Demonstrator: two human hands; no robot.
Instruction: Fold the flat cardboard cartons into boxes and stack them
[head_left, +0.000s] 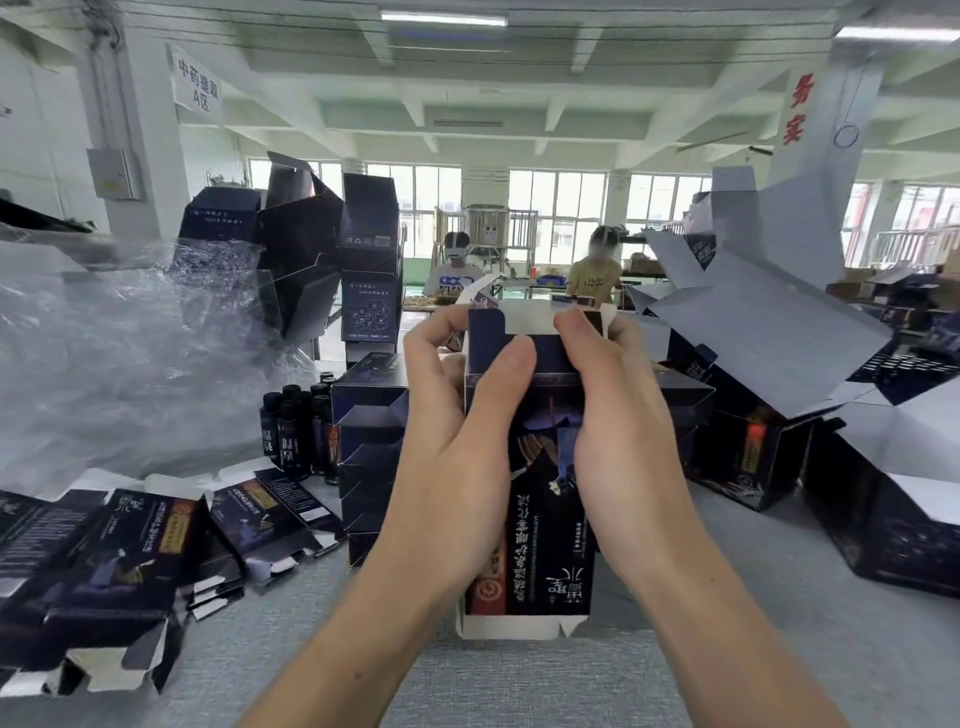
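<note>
Dark printed carton (545, 540) is held upright at centre view over the grey table (519, 691), opened to a tube. Left hand (457, 447) and right hand (623, 436) are curled round its sides, thumbs pressed near the top edge. White tuck flap (524, 318) stands up, not yet tucked. Side flaps should be folded in first, then the tuck flap creased on its score and slid in squarely, with the walls kept square.

**Bench layout**

We hold the dark printed cardboard carton (540, 519) upright at centre, over the grey table (779, 597). Flat dark cartons (130, 551) lie to its left. Small dark bottles (298, 431) stand behind them, beside a stack of folded dark boxes (369, 457). Open-flapped dark boxes (753, 457) sit right.
</note>
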